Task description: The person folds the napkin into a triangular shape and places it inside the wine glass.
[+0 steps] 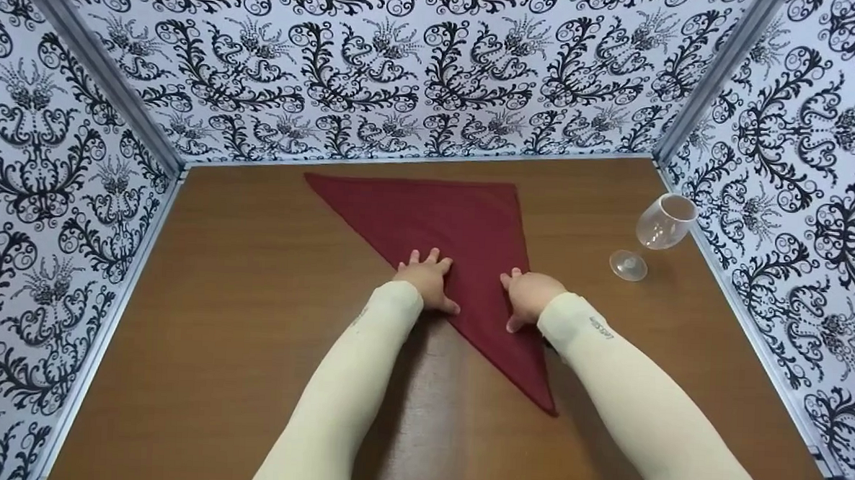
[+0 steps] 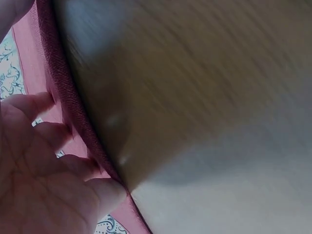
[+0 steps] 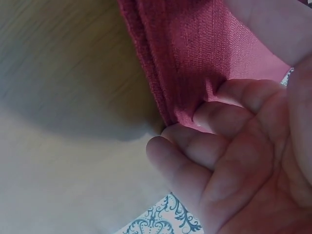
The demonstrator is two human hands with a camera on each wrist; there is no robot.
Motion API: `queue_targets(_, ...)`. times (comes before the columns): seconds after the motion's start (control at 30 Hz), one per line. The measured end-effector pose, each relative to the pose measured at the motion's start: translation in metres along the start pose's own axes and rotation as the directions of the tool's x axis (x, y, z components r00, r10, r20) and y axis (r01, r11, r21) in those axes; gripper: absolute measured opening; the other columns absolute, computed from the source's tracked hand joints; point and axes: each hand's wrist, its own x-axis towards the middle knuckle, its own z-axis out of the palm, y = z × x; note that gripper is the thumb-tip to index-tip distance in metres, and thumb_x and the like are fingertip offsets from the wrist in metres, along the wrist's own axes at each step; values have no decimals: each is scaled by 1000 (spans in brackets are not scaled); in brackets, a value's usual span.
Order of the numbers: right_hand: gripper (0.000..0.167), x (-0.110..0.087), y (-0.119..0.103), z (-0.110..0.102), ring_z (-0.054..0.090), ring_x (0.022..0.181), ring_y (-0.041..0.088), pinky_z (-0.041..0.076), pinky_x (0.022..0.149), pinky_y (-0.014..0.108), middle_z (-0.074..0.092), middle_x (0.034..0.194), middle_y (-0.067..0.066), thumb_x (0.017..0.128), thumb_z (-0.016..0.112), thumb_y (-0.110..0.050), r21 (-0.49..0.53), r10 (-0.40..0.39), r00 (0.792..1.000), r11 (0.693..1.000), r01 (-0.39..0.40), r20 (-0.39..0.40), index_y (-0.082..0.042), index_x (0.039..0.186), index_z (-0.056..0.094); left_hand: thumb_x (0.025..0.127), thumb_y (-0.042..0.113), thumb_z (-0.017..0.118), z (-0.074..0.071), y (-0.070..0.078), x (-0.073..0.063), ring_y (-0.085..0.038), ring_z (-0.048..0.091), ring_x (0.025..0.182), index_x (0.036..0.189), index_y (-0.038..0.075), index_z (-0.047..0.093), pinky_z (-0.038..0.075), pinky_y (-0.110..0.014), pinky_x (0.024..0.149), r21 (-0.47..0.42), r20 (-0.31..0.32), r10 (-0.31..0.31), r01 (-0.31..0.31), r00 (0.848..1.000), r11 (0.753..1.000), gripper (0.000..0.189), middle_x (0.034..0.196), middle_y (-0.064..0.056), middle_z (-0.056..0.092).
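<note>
A dark red cloth napkin [image 1: 443, 219], folded into a triangle, lies flat on the wooden table. Its long slanted edge faces left and one point reaches toward the front. My left hand [image 1: 426, 279] rests with spread fingers on the slanted edge; in the left wrist view its fingertips [image 2: 61, 131] press along the hem. On the opposite side, my right hand [image 1: 533, 295] touches the right edge, fingers and thumb apart. In the right wrist view, the fingers [image 3: 219, 117] lie extended against the layered cloth edge.
A clear stemmed glass [image 1: 665, 223] stands on the right part of the table [image 1: 251, 319]. Patterned black-and-white walls [image 1: 377, 65] enclose the back and both sides, with grey metal posts [image 1: 716, 79] at the corners.
</note>
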Motion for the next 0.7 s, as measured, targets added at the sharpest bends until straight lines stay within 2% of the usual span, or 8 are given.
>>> queue_targets(0.4, 106, 0, -5, 6, 53, 142, 45, 53, 108, 52, 35, 164, 32, 85, 87, -46, 3, 2, 1000, 1000, -2, -8, 2, 162, 34, 84, 62, 82, 2, -9, 9, -41, 3, 165, 169, 30, 23, 18, -60, 131, -16, 16, 2, -2, 1000, 1000, 109, 179, -4, 9)
queue_targets(0.7, 106, -2, -9, 6, 51, 144, 44, 51, 111, 52, 37, 163, 33, 85, 86, -50, -6, 1, 1000, 1000, -1, -27, 4, 161, 35, 83, 58, 85, -3, -10, 8, -39, 2, 165, 169, 31, 25, 17, -60, 131, -46, 27, 2, -1, 1000, 999, 109, 179, -3, 9)
